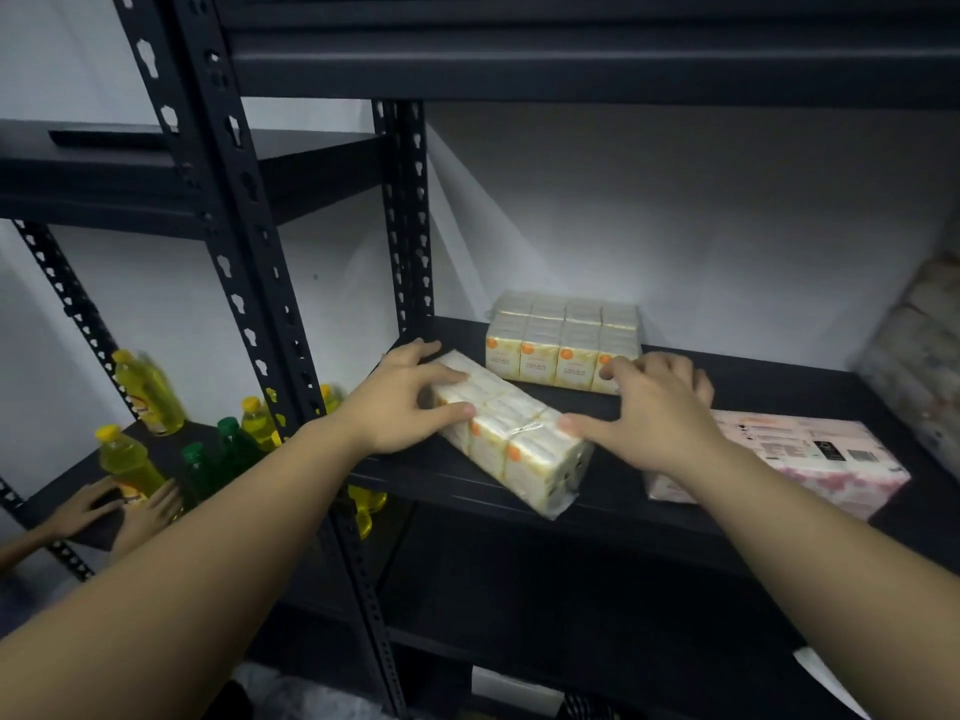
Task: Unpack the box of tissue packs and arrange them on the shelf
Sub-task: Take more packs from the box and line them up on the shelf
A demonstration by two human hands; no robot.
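Note:
A yellow-and-white bundle of tissue packs (514, 444) lies at an angle on the black shelf (649, 504), its near end at the front edge. My left hand (410, 402) holds its far left end, thumb on the near side and fingers over the top. My right hand (649, 407) hovers over the bundle's right end with fingers spread, its thumb touching the wrap. A second like bundle (563, 348) stands upright against the back wall. A pink flat tissue pack (810, 454) lies to the right, partly hidden by my right forearm.
A black slotted upright post (270, 283) stands left of the shelf bay. On the neighbouring lower shelf stand several yellow and green bottles (150, 392), with another person's hands (119, 509) among them. More wrapped packs (924, 366) lean at the far right. The shelf above (571, 70) hangs low.

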